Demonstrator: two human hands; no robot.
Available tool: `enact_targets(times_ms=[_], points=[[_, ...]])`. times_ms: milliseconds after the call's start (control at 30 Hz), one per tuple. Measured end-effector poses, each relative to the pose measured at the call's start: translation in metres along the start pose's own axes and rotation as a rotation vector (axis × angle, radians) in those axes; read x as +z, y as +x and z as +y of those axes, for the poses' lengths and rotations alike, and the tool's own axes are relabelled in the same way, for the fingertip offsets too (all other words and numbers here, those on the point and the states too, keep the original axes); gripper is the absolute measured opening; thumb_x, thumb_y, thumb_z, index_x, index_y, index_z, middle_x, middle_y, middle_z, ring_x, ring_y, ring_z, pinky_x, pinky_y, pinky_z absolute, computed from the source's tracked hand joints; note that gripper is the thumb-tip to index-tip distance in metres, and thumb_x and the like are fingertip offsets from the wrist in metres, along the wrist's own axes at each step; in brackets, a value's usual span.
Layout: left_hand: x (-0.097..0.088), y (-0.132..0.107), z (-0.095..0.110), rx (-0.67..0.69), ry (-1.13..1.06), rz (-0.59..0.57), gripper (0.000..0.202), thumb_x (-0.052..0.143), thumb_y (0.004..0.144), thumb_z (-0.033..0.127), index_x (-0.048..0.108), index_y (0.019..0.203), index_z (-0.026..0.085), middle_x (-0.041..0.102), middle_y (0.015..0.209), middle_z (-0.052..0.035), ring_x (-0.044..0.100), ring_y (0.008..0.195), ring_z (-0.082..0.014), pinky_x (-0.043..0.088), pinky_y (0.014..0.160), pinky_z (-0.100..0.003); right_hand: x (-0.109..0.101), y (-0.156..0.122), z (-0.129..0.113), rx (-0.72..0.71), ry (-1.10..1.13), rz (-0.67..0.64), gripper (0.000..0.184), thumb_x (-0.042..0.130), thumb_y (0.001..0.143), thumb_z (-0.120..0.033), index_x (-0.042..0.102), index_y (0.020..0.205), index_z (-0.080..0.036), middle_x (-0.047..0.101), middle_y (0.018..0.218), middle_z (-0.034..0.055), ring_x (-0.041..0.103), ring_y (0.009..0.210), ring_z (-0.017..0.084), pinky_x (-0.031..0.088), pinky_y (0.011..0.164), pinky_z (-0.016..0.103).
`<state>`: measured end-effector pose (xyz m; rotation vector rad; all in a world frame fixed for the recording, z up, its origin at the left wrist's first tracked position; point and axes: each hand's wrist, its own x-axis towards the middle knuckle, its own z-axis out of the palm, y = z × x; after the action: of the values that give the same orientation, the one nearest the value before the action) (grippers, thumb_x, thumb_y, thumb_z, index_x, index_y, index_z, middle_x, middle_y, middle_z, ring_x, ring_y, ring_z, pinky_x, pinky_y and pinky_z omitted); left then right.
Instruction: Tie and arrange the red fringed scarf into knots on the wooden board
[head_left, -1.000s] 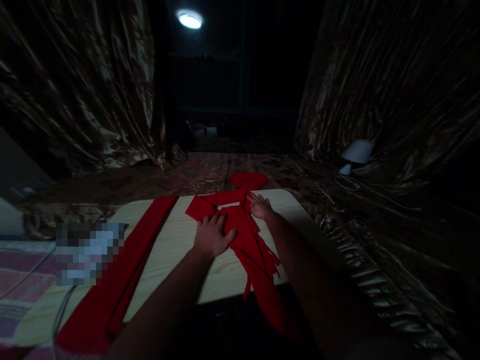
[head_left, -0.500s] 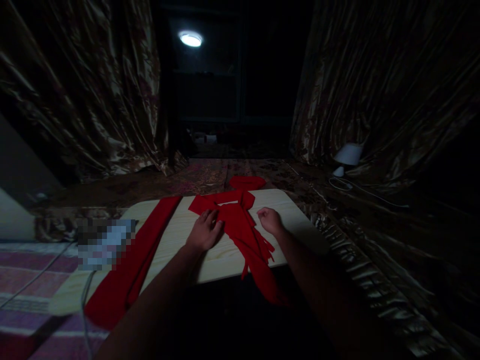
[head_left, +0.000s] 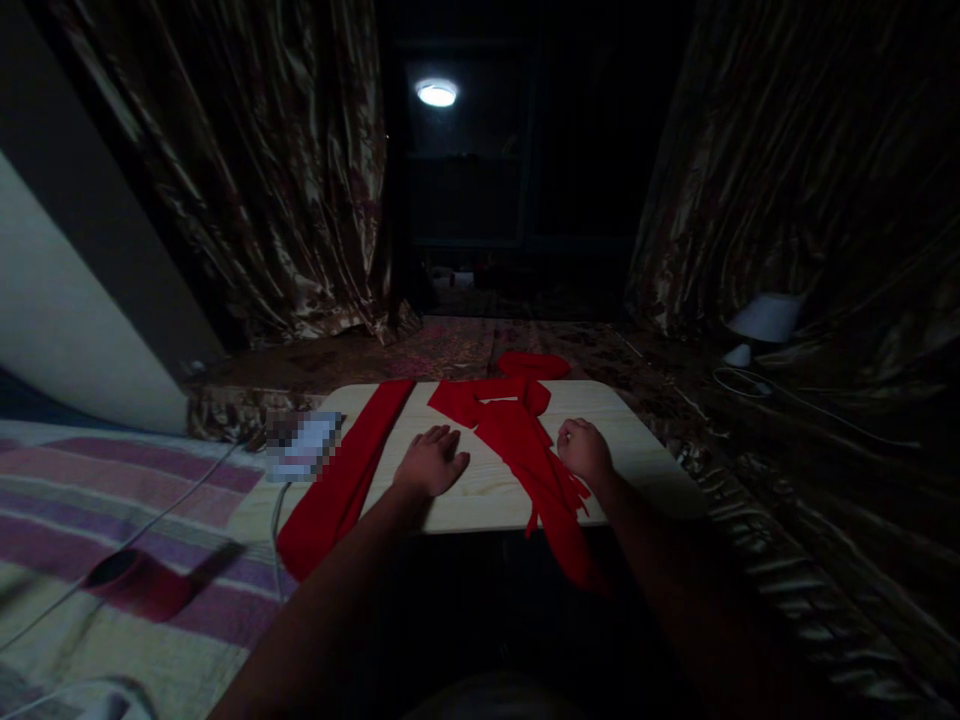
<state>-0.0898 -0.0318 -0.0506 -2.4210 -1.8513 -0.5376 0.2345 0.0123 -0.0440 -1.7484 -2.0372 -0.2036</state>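
Scarf already lies looped on the table, tail left loose over the edge; hands apart: left hand spread, right hand curled, grip unclear.

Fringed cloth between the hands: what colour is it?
The fringed cloth is red, seen best in the head view.

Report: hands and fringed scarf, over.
Left hand open, left of fringed scarf. Right hand curled, grip unclear. Scarf tail overhangs table. Red strip farther left.
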Motion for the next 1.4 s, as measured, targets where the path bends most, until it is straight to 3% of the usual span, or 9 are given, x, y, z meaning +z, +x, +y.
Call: enact_targets(times_ms=[367, 567, 667, 800, 900, 1000, 1100, 1267, 1400], points=[[-0.001, 0.000, -0.002, 0.023, -0.013, 0.013, 0.058, 0.041, 0.095, 0.054, 0.062, 0.134, 0.018, 0.057, 0.144, -0.0142, 0.046, 0.139, -0.0283, 0.036, 0.114, -0.045, -0.011, -0.004, -0.010, 0.052, -0.067, -0.029, 0.021, 0.048, 0.092, -0.019, 0.069, 0.094, -0.017, 0.069, 0.100, 0.0120, 0.060, 0.100, 0.023, 0.040, 0.090, 0.031], [-0.001, 0.001, -0.003, 0.017, -0.003, 0.007, 0.060, 0.040, 0.094, 0.055, 0.061, 0.136, 0.017, 0.056, 0.145, -0.0148, 0.046, 0.139, -0.0295, 0.036, 0.114, -0.044, -0.012, -0.002, -0.007, 0.145, 0.096, 0.069, 0.022, 0.047, 0.091, -0.020, 0.068, 0.086, -0.019, 0.070, 0.090, 0.0071, 0.062, 0.088, 0.018, 0.041, 0.078, 0.025], [-0.003, 0.001, -0.002, 0.017, 0.008, -0.002, 0.058, 0.040, 0.094, 0.054, 0.062, 0.134, 0.019, 0.056, 0.145, -0.0133, 0.047, 0.138, -0.0287, 0.036, 0.114, -0.043, -0.024, -0.008, -0.015, 0.182, 0.251, 0.109, 0.028, 0.044, 0.094, -0.030, 0.065, 0.080, -0.020, 0.067, 0.077, 0.0024, 0.059, 0.075, 0.016, 0.040, 0.068, 0.023], [-0.001, 0.001, -0.003, 0.046, 0.021, 0.009, 0.058, 0.039, 0.094, 0.055, 0.062, 0.134, 0.018, 0.058, 0.143, -0.0130, 0.046, 0.138, -0.0284, 0.036, 0.114, -0.042, -0.052, -0.035, -0.034, 0.043, 0.414, -0.043, 0.040, 0.046, 0.095, -0.047, 0.059, 0.068, -0.021, 0.059, 0.061, -0.0024, 0.052, 0.058, 0.012, 0.034, 0.057, 0.023], [0.001, 0.001, -0.004, 0.058, 0.010, 0.027, 0.060, 0.039, 0.094, 0.054, 0.060, 0.136, 0.017, 0.060, 0.140, -0.0132, 0.048, 0.136, -0.0278, 0.036, 0.114, -0.042, -0.072, -0.061, -0.047, -0.067, 0.342, -0.237, 0.031, 0.064, 0.083, -0.052, 0.064, 0.078, -0.022, 0.064, 0.068, -0.0019, 0.054, 0.060, 0.013, 0.032, 0.056, 0.024], [0.000, 0.001, -0.003, 0.045, 0.024, 0.024, 0.058, 0.040, 0.094, 0.054, 0.061, 0.135, 0.018, 0.061, 0.139, -0.0122, 0.049, 0.136, -0.0273, 0.036, 0.114, -0.041, -0.082, -0.080, -0.055, -0.164, 0.191, -0.350, 0.030, 0.075, 0.074, -0.047, 0.066, 0.087, -0.022, 0.071, 0.084, 0.0028, 0.061, 0.073, 0.016, 0.034, 0.061, 0.026], [-0.003, 0.000, -0.001, 0.057, 0.049, 0.018, 0.055, 0.040, 0.094, 0.052, 0.063, 0.132, 0.019, 0.062, 0.138, -0.0116, 0.050, 0.134, -0.0270, 0.038, 0.113, -0.039, -0.085, -0.088, -0.060, -0.242, 0.114, -0.403, 0.025, 0.073, 0.077, -0.042, 0.066, 0.087, -0.021, 0.072, 0.094, 0.0080, 0.064, 0.084, 0.020, 0.037, 0.067, 0.027], [-0.007, -0.001, 0.001, 0.045, 0.022, 0.029, 0.055, 0.042, 0.093, 0.052, 0.064, 0.131, 0.018, 0.061, 0.138, -0.0131, 0.052, 0.133, -0.0280, 0.038, 0.113, -0.042, -0.090, -0.085, -0.067, -0.114, 0.210, -0.385, 0.008, 0.064, 0.083, -0.029, 0.062, 0.087, -0.023, 0.071, 0.085, 0.0035, 0.061, 0.075, 0.017, 0.035, 0.063, 0.026], [-0.007, -0.002, 0.003, 0.064, 0.001, 0.040, 0.059, 0.043, 0.093, 0.051, 0.056, 0.140, 0.017, 0.059, 0.141, -0.0138, 0.051, 0.133, -0.0284, 0.039, 0.112, -0.043, -0.093, -0.075, -0.062, -0.080, 0.387, -0.325, 0.014, 0.066, 0.079, -0.022, 0.061, 0.092, -0.022, 0.070, 0.088, 0.0004, 0.060, 0.076, 0.014, 0.036, 0.064, 0.023]])
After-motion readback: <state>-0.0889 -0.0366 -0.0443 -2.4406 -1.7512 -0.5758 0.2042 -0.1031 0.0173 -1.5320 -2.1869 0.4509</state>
